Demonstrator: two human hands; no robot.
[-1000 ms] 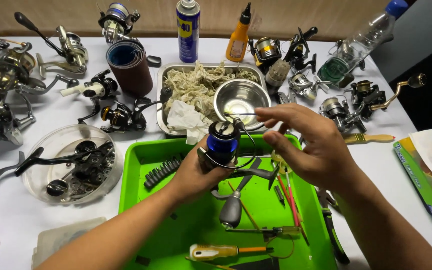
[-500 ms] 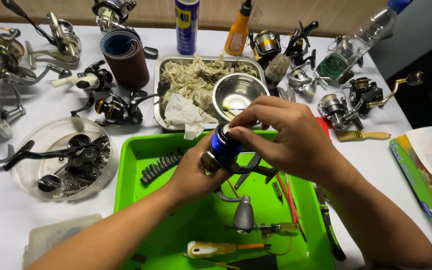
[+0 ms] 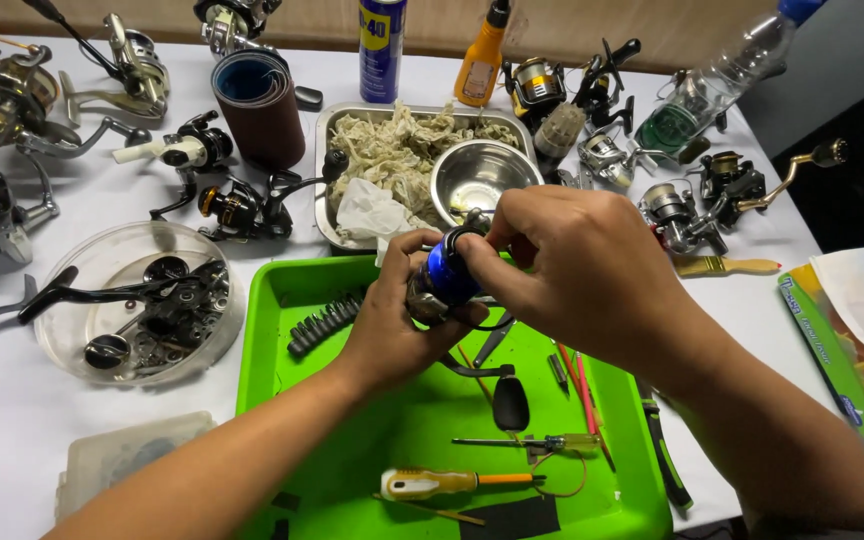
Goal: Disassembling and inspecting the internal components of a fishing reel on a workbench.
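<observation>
We steady a blue metal fishing-reel spool (image 3: 449,275) over the bright green plastic tray (image 3: 282,330).
Left hand (image 3: 387,325) cradles it below; right hand (image 3: 572,265) pinches its top, so loose parts drop into the tray.

Over the green tray (image 3: 282,380), the left hand (image 3: 387,325) grips a blue-spooled fishing reel (image 3: 445,280) from below while the right hand (image 3: 572,275) covers its top. Inside the tray lie a yellow-handled screwdriver (image 3: 452,483) and a row of bits (image 3: 324,322). Beyond the tray stands a steel bowl (image 3: 477,175); left of the tray, a clear dish of reel parts (image 3: 137,300).
</observation>
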